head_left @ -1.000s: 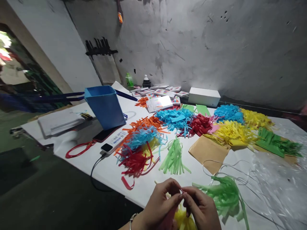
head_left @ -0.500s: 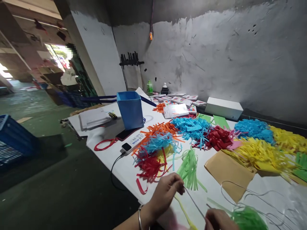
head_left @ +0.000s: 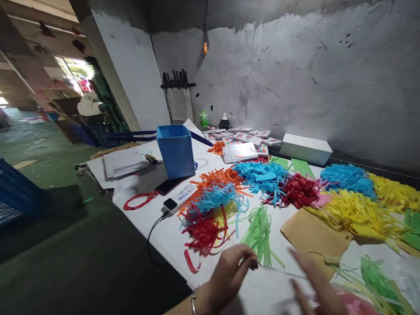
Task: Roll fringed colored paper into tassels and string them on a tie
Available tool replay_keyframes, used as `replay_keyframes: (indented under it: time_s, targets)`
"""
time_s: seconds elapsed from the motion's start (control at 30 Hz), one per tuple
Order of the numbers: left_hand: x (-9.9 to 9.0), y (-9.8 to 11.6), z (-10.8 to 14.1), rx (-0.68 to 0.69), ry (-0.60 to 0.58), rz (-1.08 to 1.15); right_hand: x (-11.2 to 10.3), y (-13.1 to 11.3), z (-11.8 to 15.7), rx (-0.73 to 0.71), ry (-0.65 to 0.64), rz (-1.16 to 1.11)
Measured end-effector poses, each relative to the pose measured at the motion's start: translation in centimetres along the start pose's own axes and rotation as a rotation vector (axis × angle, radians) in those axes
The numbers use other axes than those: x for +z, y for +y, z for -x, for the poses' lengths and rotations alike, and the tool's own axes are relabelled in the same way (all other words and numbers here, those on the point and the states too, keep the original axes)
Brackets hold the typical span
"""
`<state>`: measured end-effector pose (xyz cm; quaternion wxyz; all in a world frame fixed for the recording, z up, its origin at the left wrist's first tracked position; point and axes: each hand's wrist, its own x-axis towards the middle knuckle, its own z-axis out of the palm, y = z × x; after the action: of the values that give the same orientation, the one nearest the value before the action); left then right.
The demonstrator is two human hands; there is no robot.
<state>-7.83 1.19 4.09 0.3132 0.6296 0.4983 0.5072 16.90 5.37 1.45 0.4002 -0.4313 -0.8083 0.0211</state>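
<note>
My left grip (head_left: pixel 232 272) is pinching string (head_left: pixel 285 272), a light-green tassel (head_left: pixel 260 234) lying just beyond it, my right grip (head_left: pixel 324 293) standing wide.

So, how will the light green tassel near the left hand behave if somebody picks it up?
The light green tassel is probably floppy, because its narrow strips bend and hang loose. It looks light for its size, as these strips appear thin, with gaps between them. It seems unlikely to roll, since it lies fanned out.
</note>
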Motion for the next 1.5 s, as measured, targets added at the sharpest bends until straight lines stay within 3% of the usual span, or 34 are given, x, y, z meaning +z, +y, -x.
replay_keyframes:
  time_s: [0.1,0.17,0.27,0.37,0.43,0.53,0.67,0.8,1.07,1.23,1.5]
  targets:
    - [0.4,0.1,0.1,0.064,-0.122,-0.122,4.4,-4.3,0.0,0.003,-0.126,-0.345]
    - [-0.8,-0.6,-0.5,0.025,-0.097,-0.28,5.5,-5.4,0.0,0.082,-0.151,-0.479]
    - [-3.7,-3.0,-2.2,-0.095,0.052,-0.599,5.3,-5.1,0.2,0.237,-0.106,-0.484]
    - [-6.2,-5.2,-3.5,-0.174,0.106,-0.726,5.1,-4.5,0.4,0.322,-0.087,-0.488]
    - [-7.1,-5.6,-3.7,-0.189,0.096,-0.751,5.3,-4.4,0.5,0.335,-0.099,-0.515]
    - [-7.2,-4.3,-3.2,-0.151,0.081,-0.742,5.5,-4.4,0.6,0.358,-0.097,-0.55]
    - [-6.3,-1.6,-1.7,-0.069,0.099,-0.488,5.0,-4.8,0.4,0.404,-0.057,-0.579]
    - [-4.8,-0.3,-1.1,-0.09,0.134,-0.145,3.8,-5.9,-0.4,0.496,-0.061,-0.542]
    - [-0.3,2.0,-0.2,-0.408,0.077,0.484,2.1,-8.5,-1.3,0.494,-0.069,-0.646]
    - [1.5,2.1,0.8,-0.451,0.092,0.626,1.6,-9.5,-0.7,0.475,-0.052,-0.598]
    - [2.2,2.6,1.0,-0.505,0.049,0.666,0.3,-9.2,0.1,0.574,-0.036,-0.623]
